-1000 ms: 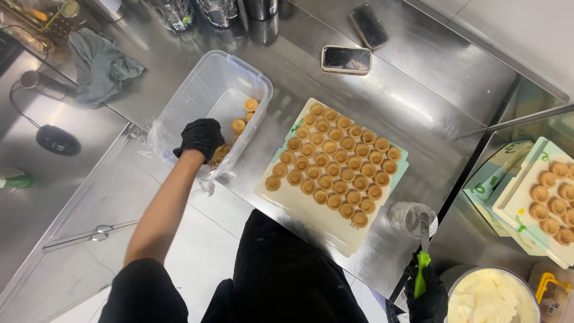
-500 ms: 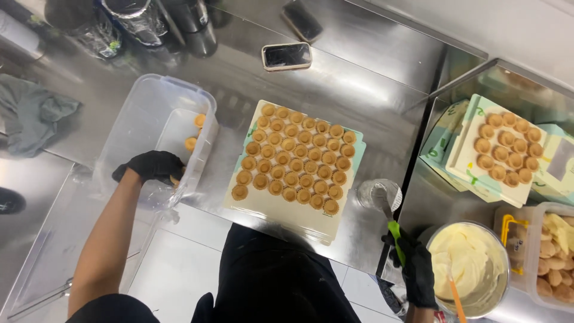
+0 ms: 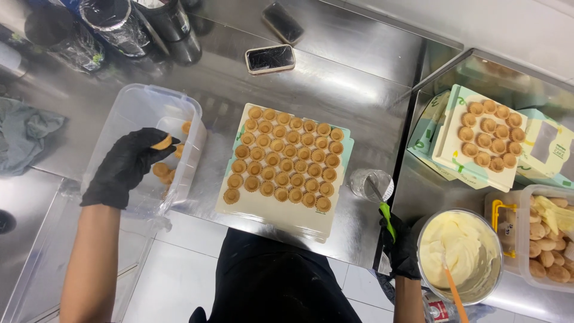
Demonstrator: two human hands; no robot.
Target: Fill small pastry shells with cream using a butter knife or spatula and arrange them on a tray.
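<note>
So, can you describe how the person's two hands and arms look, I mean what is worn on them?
Both hands wear black, slightly shiny disposable gloves that end at the wrist: the left hand and the right hand. Above the gloves both forearms are bare, with no long sleeves, watch or bracelet visible. The person's dark clothing shows only at the body, below the arms.

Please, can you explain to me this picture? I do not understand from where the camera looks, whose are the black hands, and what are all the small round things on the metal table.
The camera sits on a person's head and looks down. Both black-gloved hands are theirs. The left hand holds one small tart shell over a clear plastic box with more shells inside. The right hand holds a green-handled tool near a small clear cup. On the steel counter lies a pale board filled with rows of tart shells. A bowl of cream, another board of shells and a phone are nearby.
</note>
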